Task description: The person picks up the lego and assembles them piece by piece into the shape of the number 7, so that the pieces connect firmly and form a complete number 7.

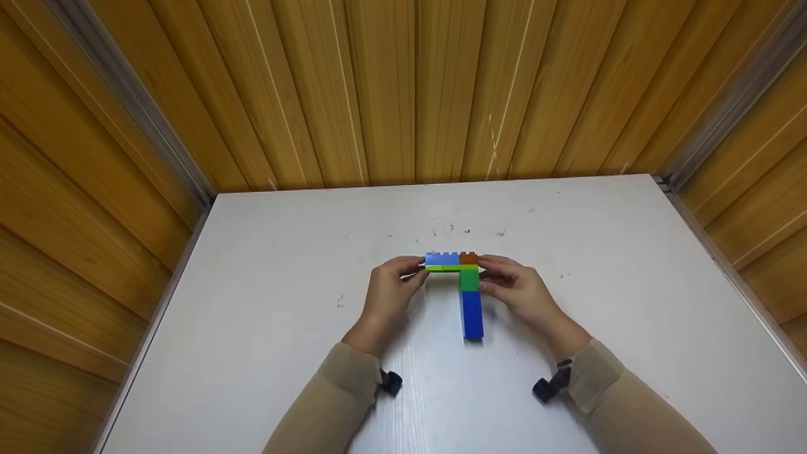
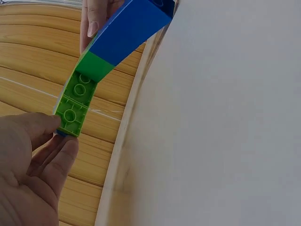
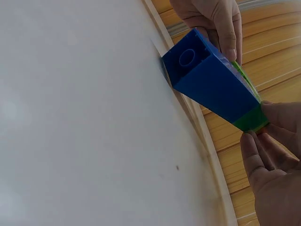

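Between both hands is an assembly of toy building bricks, shaped like an upside-down L. Its top row joins a light blue brick (image 1: 442, 258) and a brown-orange brick (image 1: 468, 258) over a thin lime green layer (image 2: 70, 115). Below the right end come a green brick (image 1: 469, 280) and a tall dark blue brick (image 3: 214, 80), whose hollow underside shows in the right wrist view. My left hand (image 1: 392, 293) pinches the free left end of the top row. With thumb and fingertips, my right hand (image 1: 523, 293) grips the right side around the brown-orange and green bricks.
The white tabletop (image 1: 265, 284) lies under the hands, with small dark marks toward its far side. Wood-patterned panels (image 1: 384, 94) rise behind the table and on both sides. Each wrist wears a small black device (image 1: 391, 382) below the sleeve cuff.
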{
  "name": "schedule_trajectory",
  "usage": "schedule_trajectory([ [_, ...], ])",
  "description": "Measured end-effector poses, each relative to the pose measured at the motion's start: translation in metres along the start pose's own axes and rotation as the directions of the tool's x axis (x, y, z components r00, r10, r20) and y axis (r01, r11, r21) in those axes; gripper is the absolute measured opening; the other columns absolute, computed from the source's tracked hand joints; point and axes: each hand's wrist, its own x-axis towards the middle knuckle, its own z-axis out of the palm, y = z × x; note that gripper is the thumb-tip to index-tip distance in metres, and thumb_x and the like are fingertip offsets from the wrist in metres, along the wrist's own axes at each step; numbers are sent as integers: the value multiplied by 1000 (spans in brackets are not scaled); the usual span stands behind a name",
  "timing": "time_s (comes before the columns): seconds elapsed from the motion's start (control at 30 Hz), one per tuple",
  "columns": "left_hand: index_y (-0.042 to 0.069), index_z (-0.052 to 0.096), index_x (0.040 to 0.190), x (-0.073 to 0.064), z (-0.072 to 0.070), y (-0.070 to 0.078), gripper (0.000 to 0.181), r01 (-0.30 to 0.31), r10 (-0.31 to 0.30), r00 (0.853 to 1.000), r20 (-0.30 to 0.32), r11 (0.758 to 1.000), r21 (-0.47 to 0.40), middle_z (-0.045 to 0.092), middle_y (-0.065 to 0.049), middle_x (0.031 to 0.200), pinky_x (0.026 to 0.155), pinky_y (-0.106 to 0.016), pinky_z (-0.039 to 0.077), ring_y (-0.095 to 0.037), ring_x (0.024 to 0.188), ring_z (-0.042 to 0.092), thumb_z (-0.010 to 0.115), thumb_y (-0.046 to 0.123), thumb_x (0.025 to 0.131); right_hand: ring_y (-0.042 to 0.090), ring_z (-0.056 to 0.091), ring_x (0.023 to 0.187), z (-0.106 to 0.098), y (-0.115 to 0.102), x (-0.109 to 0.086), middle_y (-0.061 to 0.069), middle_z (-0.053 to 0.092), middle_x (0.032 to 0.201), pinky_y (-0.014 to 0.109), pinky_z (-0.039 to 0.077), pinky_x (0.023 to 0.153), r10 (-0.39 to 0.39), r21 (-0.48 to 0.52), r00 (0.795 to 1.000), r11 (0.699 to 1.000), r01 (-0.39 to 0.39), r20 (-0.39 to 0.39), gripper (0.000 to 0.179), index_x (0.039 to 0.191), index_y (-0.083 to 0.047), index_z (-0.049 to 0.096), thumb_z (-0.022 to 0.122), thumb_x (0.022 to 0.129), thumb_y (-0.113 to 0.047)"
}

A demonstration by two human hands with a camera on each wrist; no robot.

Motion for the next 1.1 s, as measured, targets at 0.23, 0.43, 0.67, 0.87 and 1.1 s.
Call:
schedule_trajectory([
  [0.23, 9, 85, 128, 2, 0, -4, 23, 63, -64, 997, 40, 998, 24, 84, -8, 130, 103, -37, 67, -22, 121, 79, 77, 9, 107, 45, 69, 140, -4, 2, 0, 25, 63, 162, 9, 54, 105, 26, -32, 998, 999, -25, 50, 52, 156, 1, 64, 76, 106, -4],
  [0.43, 11, 84, 130, 5, 1, -6, 23, 112, -113, 992, 54, 993, 30, 84, -7, 131, 106, -38, 66, -21, 123, 77, 75, 12, 109, 41, 72, 138, -6, 1, 0, 25, 69, 154, 9, 54, 105, 70, -42, 995, 997, -67, 74, 55, 160, -3, 62, 75, 106, -4],
  [0.67, 10, 86, 125, 7, 5, -8, 20, 137, -139, 990, 38, 989, 58, 85, -8, 127, 105, -40, 66, -22, 120, 77, 75, 11, 109, 42, 72, 138, -9, 6, 0, 27, 72, 150, 10, 55, 105, 66, -32, 992, 998, -62, 110, 54, 160, 0, 60, 73, 107, -3],
  [0.87, 10, 87, 124, 10, 8, -9, 19, 163, -165, 985, 41, 985, 60, 85, -8, 126, 105, -40, 66, -22, 121, 78, 76, 11, 108, 42, 68, 145, -10, 7, 0, 22, 70, 155, 14, 57, 108, 112, -37, 987, 993, -108, 112, 55, 161, -6, 62, 74, 108, -5],
  [1.1, 10, 88, 122, 11, 9, -12, 18, 198, -200, 979, 32, 978, 68, 85, -8, 122, 104, -40, 65, -22, 118, 77, 77, 14, 108, 39, 67, 147, -7, 5, 2, 19, 70, 157, 19, 58, 110, 162, -51, 982, 986, -157, 102, 54, 161, -11, 63, 73, 109, -7],
])
